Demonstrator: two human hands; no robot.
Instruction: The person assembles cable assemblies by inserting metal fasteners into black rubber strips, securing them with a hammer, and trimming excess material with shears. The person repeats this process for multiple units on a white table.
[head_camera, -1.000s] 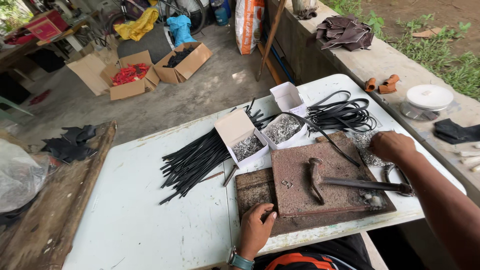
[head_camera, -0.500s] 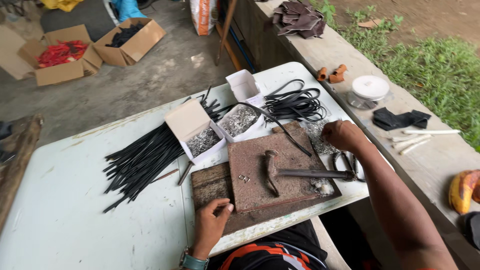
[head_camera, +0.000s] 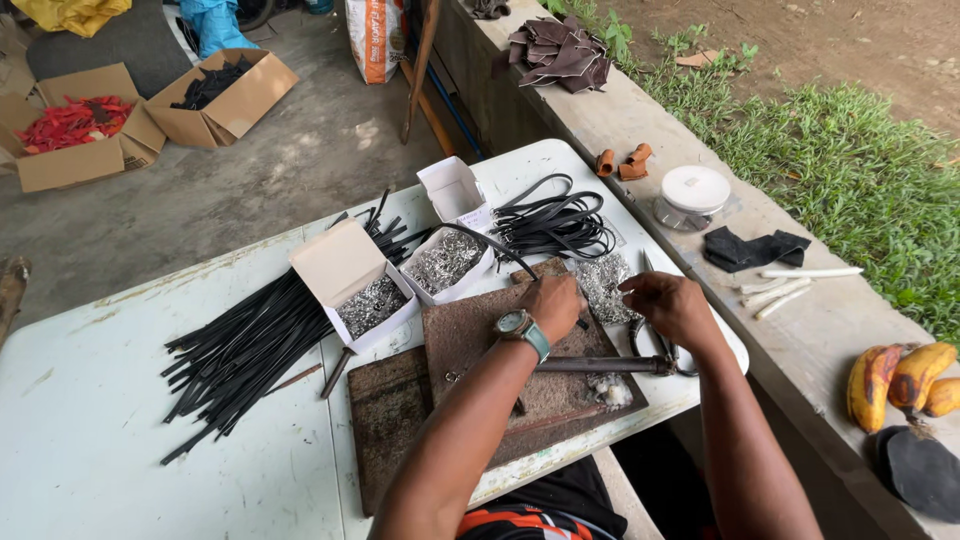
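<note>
Your left hand (head_camera: 552, 300) has come up from the near edge of the bench, across the rusty metal plate (head_camera: 470, 345), and its fingers now pinch a thin black strap (head_camera: 490, 243) by the far edge of the plate. Your right hand (head_camera: 672, 308) has slid over beside it, fingers curled above the pile of small silver bits (head_camera: 603, 282); I cannot tell if they hold one. The hammer (head_camera: 600, 365) lies on the plate, let go.

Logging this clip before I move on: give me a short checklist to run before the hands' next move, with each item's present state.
1. Left hand closed on the black strap: ok.
2. Right hand near the pile of small metal pieces: ok; whether it holds one, cannot tell.
3. Hammer lying free on the rusty plate: ok.
4. Open boxes of metal pieces within view: ok.
5. Strap bundle lying on the table: ok.
</note>
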